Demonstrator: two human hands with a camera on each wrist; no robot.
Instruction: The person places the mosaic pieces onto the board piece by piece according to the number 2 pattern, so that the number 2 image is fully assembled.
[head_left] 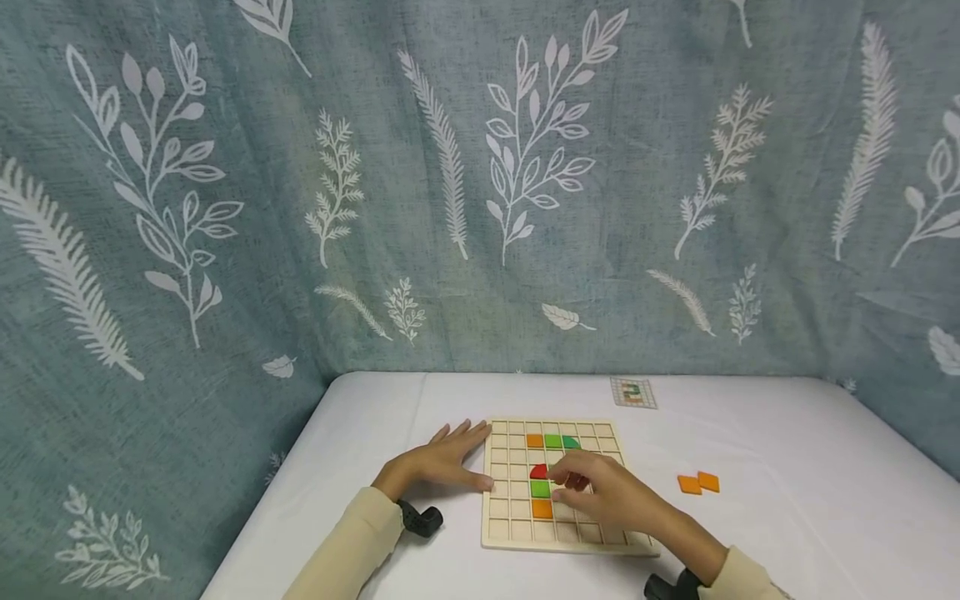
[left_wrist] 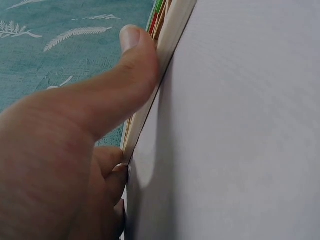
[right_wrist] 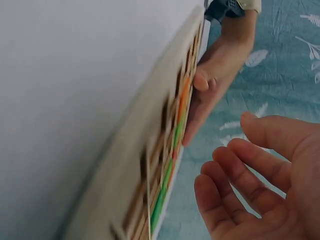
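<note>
A wooden grid board [head_left: 506,533] lies on the white table with coloured tiles in some of its cells. Spread fingers of my left hand [head_left: 447,460] rest at the board's left edge, and in the left wrist view its thumb [left_wrist: 137,55] touches the rim. Over the middle of the board is my right hand [head_left: 600,487], its fingers loosely bent and nothing between them in the right wrist view. Just left of those fingers are a red tile [head_left: 538,472], a light green tile [head_left: 540,489] and an orange tile [head_left: 542,509]. The right hand hides some cells.
Two loose orange tiles [head_left: 689,485] lie on the table right of the board. A small card [head_left: 633,392] printed with a grid pattern lies behind it. Along the board's far side sit orange [head_left: 534,440], light green [head_left: 552,441] and dark green [head_left: 571,442] tiles. A leaf-patterned curtain [head_left: 480,317] hangs behind the table.
</note>
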